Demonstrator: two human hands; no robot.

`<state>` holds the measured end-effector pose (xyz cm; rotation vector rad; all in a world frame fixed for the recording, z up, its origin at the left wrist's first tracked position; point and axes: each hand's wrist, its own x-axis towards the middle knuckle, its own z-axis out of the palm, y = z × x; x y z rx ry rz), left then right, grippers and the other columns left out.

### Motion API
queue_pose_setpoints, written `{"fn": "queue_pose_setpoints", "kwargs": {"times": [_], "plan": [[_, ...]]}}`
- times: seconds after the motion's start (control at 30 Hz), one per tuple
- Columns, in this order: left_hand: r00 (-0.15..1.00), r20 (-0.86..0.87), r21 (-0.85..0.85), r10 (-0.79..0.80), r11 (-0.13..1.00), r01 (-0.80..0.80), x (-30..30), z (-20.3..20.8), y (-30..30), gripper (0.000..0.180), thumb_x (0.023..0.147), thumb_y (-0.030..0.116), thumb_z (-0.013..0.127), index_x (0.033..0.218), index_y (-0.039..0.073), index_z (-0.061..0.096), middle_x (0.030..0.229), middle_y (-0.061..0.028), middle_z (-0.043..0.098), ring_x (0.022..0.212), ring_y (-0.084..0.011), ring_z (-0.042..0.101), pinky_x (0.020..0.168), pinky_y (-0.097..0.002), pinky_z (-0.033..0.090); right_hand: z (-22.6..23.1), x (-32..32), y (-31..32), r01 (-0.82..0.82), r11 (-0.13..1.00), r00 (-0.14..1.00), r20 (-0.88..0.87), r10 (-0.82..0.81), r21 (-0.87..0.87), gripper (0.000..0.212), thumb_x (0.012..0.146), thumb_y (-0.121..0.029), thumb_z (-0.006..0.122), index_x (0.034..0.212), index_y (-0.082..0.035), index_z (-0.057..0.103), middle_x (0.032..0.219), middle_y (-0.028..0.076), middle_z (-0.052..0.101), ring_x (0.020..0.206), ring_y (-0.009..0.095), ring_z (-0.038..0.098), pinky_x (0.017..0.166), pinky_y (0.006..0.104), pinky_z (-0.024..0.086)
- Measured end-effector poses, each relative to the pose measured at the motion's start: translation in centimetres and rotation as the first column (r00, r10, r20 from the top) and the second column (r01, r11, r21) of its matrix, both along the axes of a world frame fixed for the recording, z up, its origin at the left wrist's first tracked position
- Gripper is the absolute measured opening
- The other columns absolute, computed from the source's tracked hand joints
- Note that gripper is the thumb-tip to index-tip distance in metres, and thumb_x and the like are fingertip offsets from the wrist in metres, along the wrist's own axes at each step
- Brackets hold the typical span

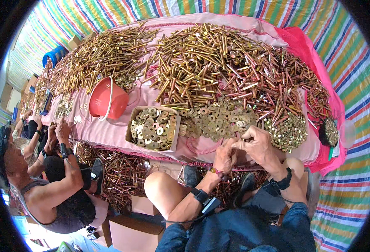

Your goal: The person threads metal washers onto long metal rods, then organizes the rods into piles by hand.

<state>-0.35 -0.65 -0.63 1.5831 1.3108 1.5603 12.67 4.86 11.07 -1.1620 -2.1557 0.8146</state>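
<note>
My left hand and my right hand meet at the front edge of the pink-covered table. Both are closed, with the fingertips pinched together. Anything between them is too small or hidden to make out. Just beyond lies a spread of flat metal washers. A heap of small nuts is to the right of my right hand. To the left of my hands, a cardboard box holds more washers. A pink coiled cord lies beside my left hand. Long brassy bolts are heaped behind the washers.
A red bucket lies tipped left of the box. Nuts fill a dark dish at the right edge. More bolts cover the floor under the table, near cardboard boxes. A co-worker sits at the left, hands raised.
</note>
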Motion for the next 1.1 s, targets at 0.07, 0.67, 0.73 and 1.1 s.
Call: {"fn": "queue_pose_setpoints", "kwargs": {"times": [0.07,0.67,0.73,1.1], "plan": [[1.0,-0.018,-0.04,0.012,0.999,-0.013,0.0,0.5,0.2,0.03,0.082,-0.004,0.058,0.11,0.005,0.059,0.087,-0.0198,0.06,0.079,-0.0409,0.063,0.066,-0.0432,0.049,-0.5,0.6,0.6,-0.047,0.995,0.999,-0.019,0.049,0.088,0.035,0.078,-0.024,0.085,0.081,0.001,0.061,0.079,0.01,0.061,0.066,0.017,0.058,0.058,0.0311,0.049],[0.883,-0.293,-0.403,-0.366,0.885,0.233,-2.2,2.4,-1.8,0.032,0.093,0.034,0.066,0.108,0.006,0.067,0.082,-0.0243,0.068,0.08,-0.0434,0.067,0.068,-0.0497,0.053,-4.4,-9.4,12.0,-0.055,0.99,0.979,0.204,0.028,0.13,0.027,0.09,-0.022,0.066,0.106,-0.001,0.072,0.091,0.019,0.07,0.083,0.031,0.068,0.078,0.0403,0.054],[0.878,-0.26,-0.417,-0.403,0.867,0.274,-2.2,3.2,-1.9,0.031,0.094,0.034,0.065,0.108,0.006,0.067,0.082,-0.0244,0.068,0.08,-0.0435,0.067,0.068,-0.0498,0.053,-4.8,-10.0,12.9,-0.097,0.986,0.975,0.214,0.066,0.136,0.028,0.09,-0.023,0.066,0.107,-0.001,0.072,0.09,0.02,0.07,0.082,0.032,0.068,0.077,0.0411,0.054],[0.924,-0.276,-0.3,-0.264,0.937,0.178,-2.6,1.7,-1.6,0.019,0.095,0.021,0.063,0.106,0.006,0.065,0.078,-0.0241,0.066,0.074,-0.0434,0.066,0.063,-0.048,0.052,-3.6,-7.7,10.7,-0.148,0.987,0.985,0.097,0.141,0.068,0.024,0.088,-0.02,0.068,0.086,0.004,0.071,0.066,0.017,0.066,0.057,0.024,0.063,0.058,0.0373,0.05]]}}
